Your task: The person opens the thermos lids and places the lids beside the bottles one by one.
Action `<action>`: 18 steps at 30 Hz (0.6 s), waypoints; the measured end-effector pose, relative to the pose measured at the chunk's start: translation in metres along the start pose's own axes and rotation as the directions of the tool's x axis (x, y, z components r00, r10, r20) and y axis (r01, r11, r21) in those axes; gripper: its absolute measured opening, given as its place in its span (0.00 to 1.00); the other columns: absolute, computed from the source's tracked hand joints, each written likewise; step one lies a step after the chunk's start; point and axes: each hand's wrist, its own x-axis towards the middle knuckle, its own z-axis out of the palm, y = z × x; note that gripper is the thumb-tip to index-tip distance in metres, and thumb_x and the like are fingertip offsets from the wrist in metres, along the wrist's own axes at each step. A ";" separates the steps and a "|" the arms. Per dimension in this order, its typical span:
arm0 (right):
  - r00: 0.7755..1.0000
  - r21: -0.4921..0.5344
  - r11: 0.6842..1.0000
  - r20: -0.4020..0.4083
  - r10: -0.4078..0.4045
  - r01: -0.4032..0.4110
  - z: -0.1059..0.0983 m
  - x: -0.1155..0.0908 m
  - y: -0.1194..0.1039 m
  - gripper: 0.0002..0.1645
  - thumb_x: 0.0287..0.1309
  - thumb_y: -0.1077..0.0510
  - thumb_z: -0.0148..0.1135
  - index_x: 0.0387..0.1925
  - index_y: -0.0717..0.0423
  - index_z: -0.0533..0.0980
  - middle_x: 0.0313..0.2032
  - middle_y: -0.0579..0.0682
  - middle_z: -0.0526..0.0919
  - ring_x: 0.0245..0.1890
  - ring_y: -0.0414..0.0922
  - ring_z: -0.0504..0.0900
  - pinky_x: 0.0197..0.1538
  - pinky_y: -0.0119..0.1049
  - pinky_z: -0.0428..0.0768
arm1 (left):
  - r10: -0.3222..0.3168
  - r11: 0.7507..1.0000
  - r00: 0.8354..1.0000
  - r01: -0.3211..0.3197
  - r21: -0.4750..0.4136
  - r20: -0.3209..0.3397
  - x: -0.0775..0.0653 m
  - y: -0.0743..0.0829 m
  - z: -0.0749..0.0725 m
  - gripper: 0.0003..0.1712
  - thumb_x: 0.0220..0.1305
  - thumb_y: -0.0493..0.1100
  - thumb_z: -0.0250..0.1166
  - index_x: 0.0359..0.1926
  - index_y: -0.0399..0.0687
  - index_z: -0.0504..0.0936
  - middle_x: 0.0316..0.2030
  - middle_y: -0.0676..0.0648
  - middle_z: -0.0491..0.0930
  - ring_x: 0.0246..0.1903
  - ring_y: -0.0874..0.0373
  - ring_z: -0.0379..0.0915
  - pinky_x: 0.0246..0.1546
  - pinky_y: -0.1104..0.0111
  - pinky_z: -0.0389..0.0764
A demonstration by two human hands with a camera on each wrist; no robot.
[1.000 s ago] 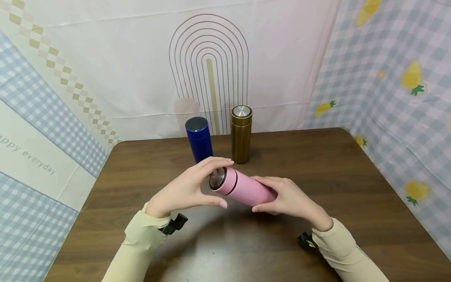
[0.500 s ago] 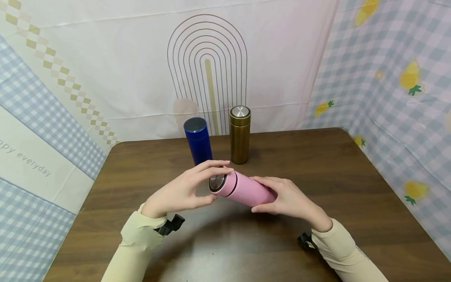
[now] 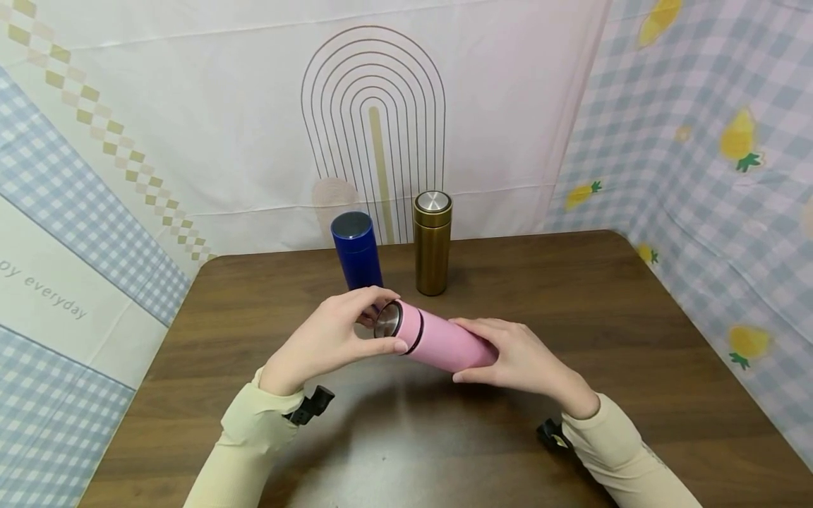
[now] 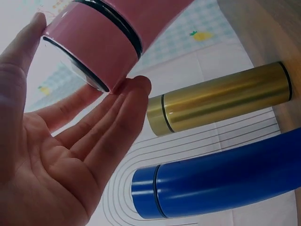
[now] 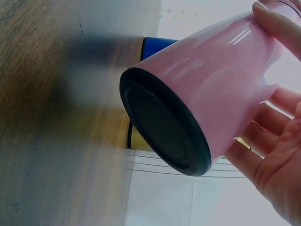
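Between left hand (image 3: 327,335) pinching its lid (image 3: 406,326) and right hand (image 3: 524,358) gripping its body (image 3: 452,346), the pink bottle (image 3: 438,340) tilts.

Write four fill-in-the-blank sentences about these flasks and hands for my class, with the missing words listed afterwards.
1. The tilted flask is ____ in color.
2. Its lid is touched by the ____ hand.
3. In the head view, a ____ flask stands left of the gold flask.
4. Flasks standing upright on the table number ____.

Missing words: pink; left; blue; two.
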 end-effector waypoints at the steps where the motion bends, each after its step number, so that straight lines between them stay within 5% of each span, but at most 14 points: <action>1: 1.000 0.002 1.000 -0.002 0.000 0.000 0.000 0.000 0.000 0.46 0.44 0.33 0.78 0.64 0.44 0.76 0.52 0.43 0.84 0.49 0.38 0.82 0.47 0.43 0.82 | 0.012 1.000 1.000 -0.012 0.004 0.002 0.000 0.000 0.000 0.36 0.55 0.63 0.75 0.59 0.52 0.78 0.46 0.61 0.80 0.45 0.68 0.78 0.50 0.69 0.80; 9: 1.000 0.025 1.000 -0.022 -0.011 0.012 -0.001 -0.001 0.003 0.46 0.44 0.34 0.79 0.64 0.44 0.77 0.53 0.43 0.84 0.49 0.39 0.83 0.48 0.43 0.82 | 0.156 0.986 0.987 -0.154 -0.071 0.033 -0.004 -0.001 -0.003 0.51 0.54 0.61 0.77 0.74 0.56 0.64 0.66 0.57 0.68 0.63 0.62 0.67 0.65 0.64 0.70; 18: 1.000 0.029 0.999 -0.007 -0.015 0.015 -0.002 -0.002 0.001 0.46 0.45 0.33 0.78 0.65 0.44 0.76 0.53 0.42 0.84 0.49 0.38 0.83 0.49 0.43 0.82 | 0.312 0.947 0.946 -0.303 -0.105 0.090 -0.004 0.003 -0.004 0.47 0.57 0.53 0.77 0.74 0.51 0.65 0.72 0.51 0.64 0.73 0.55 0.56 0.71 0.63 0.61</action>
